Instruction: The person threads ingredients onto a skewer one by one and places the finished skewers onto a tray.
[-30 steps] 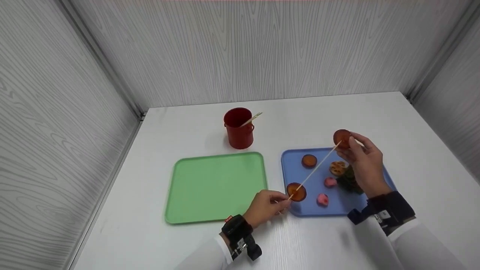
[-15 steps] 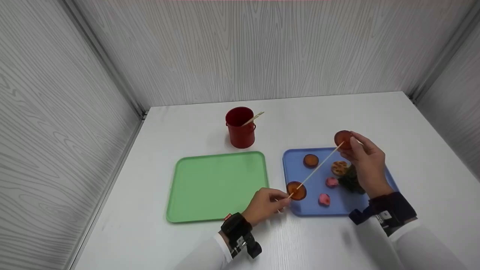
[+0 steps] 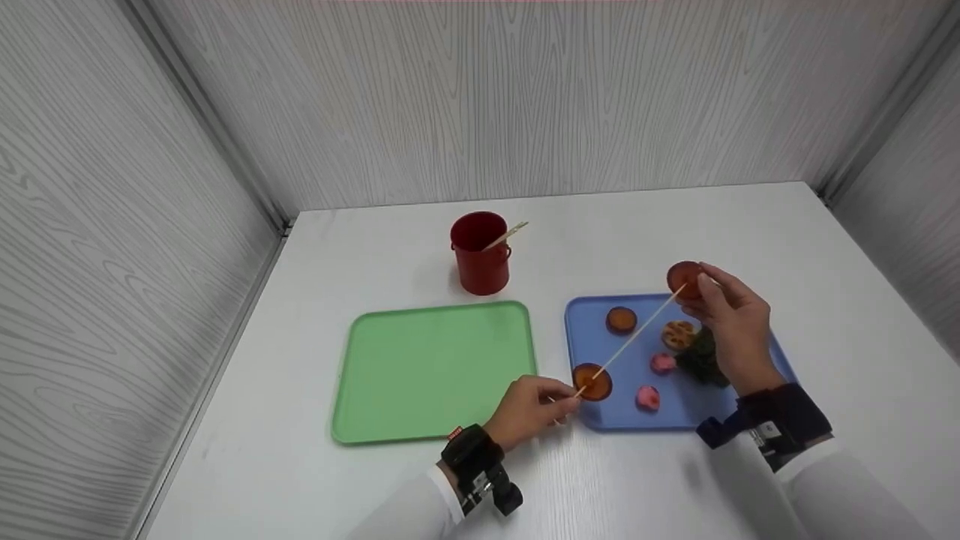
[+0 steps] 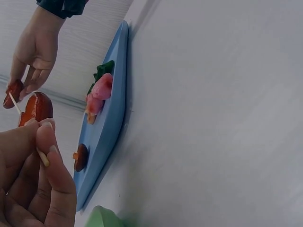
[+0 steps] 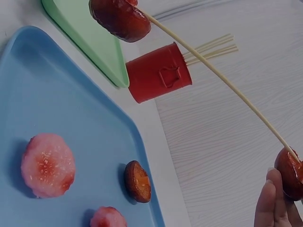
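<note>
My left hand (image 3: 531,411) pinches the lower end of a thin wooden skewer (image 3: 634,337), its tip showing between the fingers in the left wrist view. Just beyond those fingers a brown mushroom (image 3: 598,382) is threaded on the skewer. At the far end, my right hand (image 3: 736,330) holds a second brown mushroom (image 5: 289,174) by its cap, its stem side against the skewer's tip. How deep the tip goes in is hard to tell. Both hands are raised, the right one over the blue tray (image 3: 615,416), the left one at that tray's near left corner.
A third mushroom (image 3: 621,320), a lotus root slice (image 3: 678,335), pink pieces (image 3: 648,398) and dark green leaves (image 3: 701,361) lie on the blue tray. Left of it sits a bare green tray (image 3: 435,375). Behind stands a red bucket (image 3: 482,270) with several skewers (image 5: 213,49).
Both hands keep nearly the same pose, with the skewer stretched between them. The whole head view shifts very slightly; no clear movement of the mushrooms along the skewer shows.
</note>
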Motion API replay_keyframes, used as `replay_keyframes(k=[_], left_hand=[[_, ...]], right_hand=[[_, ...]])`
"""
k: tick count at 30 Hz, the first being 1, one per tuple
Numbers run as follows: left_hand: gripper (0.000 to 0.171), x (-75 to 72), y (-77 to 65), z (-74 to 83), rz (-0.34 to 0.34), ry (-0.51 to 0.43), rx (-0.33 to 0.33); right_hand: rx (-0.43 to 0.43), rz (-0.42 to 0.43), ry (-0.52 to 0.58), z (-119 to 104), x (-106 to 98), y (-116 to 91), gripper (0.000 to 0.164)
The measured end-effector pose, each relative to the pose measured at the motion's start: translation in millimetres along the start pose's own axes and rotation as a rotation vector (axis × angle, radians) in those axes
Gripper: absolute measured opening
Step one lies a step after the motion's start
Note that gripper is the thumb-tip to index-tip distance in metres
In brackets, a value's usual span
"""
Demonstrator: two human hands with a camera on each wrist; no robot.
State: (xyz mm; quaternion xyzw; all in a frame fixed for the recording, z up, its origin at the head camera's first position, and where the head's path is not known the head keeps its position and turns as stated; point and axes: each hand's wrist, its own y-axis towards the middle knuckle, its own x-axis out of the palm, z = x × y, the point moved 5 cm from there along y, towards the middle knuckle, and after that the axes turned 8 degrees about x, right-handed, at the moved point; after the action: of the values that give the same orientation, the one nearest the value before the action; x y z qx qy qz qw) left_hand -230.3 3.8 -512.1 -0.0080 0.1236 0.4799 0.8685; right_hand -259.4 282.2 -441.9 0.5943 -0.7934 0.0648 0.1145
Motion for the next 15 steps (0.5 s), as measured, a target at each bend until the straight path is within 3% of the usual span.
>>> replay_keyframes(k=[15], left_hand=[[0.012, 2.1, -0.8, -1.7, -0.007, 0.047, 0.006]], right_hand=[[0.073, 0.009, 0.071, 1.3, 1.0, 0.4, 0.035]])
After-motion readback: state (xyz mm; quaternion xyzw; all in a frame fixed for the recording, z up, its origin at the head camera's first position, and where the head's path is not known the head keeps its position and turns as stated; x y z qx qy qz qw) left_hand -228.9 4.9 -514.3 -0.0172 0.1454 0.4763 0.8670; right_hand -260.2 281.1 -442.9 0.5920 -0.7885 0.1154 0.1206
